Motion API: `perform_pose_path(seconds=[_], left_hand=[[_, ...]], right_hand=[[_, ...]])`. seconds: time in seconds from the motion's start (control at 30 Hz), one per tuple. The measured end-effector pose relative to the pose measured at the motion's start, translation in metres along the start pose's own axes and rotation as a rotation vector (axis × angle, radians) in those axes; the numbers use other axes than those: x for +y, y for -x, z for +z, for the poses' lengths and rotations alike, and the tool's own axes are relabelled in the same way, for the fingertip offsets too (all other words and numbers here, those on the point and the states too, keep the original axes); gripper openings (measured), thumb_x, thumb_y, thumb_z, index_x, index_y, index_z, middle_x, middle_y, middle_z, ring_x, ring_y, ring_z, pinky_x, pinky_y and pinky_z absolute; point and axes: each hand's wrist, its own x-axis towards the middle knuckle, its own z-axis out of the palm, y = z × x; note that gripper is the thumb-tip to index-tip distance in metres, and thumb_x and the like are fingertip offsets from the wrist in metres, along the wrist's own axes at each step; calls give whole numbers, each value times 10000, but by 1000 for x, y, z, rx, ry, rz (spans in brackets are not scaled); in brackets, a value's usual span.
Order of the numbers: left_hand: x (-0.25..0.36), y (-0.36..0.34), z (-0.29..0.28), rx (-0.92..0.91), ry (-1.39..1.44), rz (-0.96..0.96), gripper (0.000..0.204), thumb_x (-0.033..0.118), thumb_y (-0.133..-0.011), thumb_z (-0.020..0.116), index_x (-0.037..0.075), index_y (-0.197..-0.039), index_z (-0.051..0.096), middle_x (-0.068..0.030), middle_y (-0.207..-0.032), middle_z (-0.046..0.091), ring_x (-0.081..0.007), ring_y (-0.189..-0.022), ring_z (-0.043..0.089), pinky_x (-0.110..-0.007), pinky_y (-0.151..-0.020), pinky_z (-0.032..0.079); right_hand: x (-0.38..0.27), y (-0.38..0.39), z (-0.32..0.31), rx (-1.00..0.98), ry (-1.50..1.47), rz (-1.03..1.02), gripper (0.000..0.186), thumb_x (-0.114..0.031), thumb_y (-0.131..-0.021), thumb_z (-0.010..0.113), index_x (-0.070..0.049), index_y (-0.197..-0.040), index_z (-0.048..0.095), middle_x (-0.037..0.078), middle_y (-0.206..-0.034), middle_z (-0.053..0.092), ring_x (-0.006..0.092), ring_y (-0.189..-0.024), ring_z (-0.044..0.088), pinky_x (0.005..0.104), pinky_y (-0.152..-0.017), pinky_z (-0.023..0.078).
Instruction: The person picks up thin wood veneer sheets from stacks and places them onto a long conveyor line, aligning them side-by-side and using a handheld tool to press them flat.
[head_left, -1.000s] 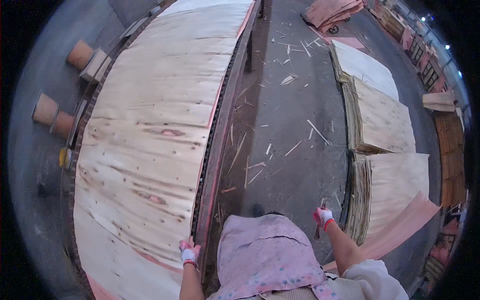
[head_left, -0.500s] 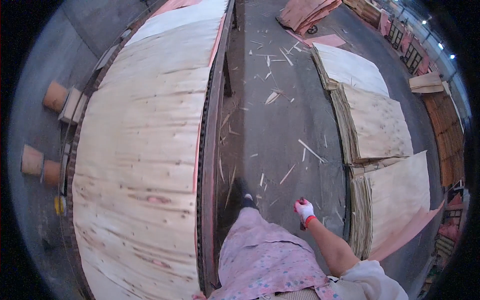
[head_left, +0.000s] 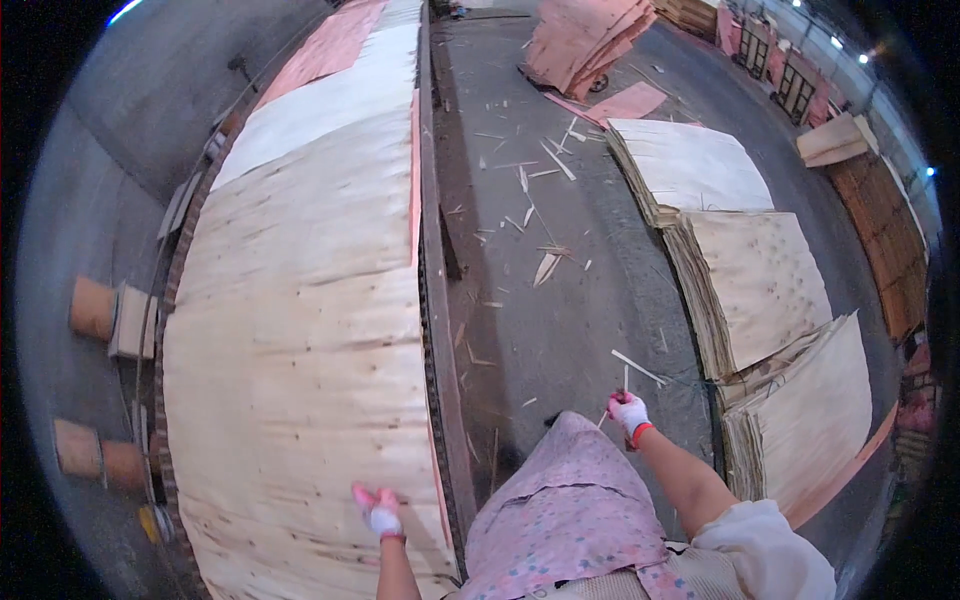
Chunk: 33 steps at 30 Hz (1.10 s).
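Right grip (head_left: 628, 411) holds one stick (head_left: 625, 382); three veneer stacks (head_left: 760, 285).

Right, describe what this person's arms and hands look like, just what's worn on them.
Both hands wear pale knitted work gloves with pink-red fingers and cuffs: the left hand and the right hand match. The forearms are bare below the gloves. On the right arm a loose white sleeve is pushed up around the elbow. No sleeve shows on the left arm before the picture's lower edge.

we see veneer stacks (head_left: 760, 280) on the right, wood splinters (head_left: 545, 265) on concrete floor (head_left: 560, 330), log cores (head_left: 95, 308) far left.
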Motion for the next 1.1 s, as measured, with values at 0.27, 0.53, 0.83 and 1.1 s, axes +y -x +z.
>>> perform_pose_path(seconds=[0.27,0.53,0.83,1.1], left_hand=[[258,-209,208,-258,-32,240,776,171,-767,725,-12,-1411,332,-235,-1427,394,-337,-1314,399,-357,-1074,348],[286,-330,279,-319,-469,135,851,235,-709,785,12,-1403,345,-222,-1412,406,-345,-1272,437,-376,-1051,386],[306,-362,300,-476,-888,-32,739,340,-696,761,96,-1336,483,-193,-1334,505,-326,-1200,507,-395,-984,441],[371,-546,330,-208,-799,-366,377,224,-797,699,74,-1139,648,-108,-1029,689,-224,-791,662,-351,-721,539]], right_hand=[[-26,-87,-39,72,-26,438,119,-102,-802,566,-6,-854,614,96,-679,605,202,-525,580,351,-472,489],[-143,-280,-25,10,24,581,120,-108,-806,529,-4,-824,587,131,-652,606,243,-508,599,372,-432,474],[-468,-444,164,-435,-116,19,284,-135,-847,598,-3,-1098,593,60,-879,634,147,-723,611,289,-629,508],[-678,-534,322,-834,73,-284,517,-253,-839,649,21,-1263,536,130,-1173,644,194,-1046,613,301,-929,465]])
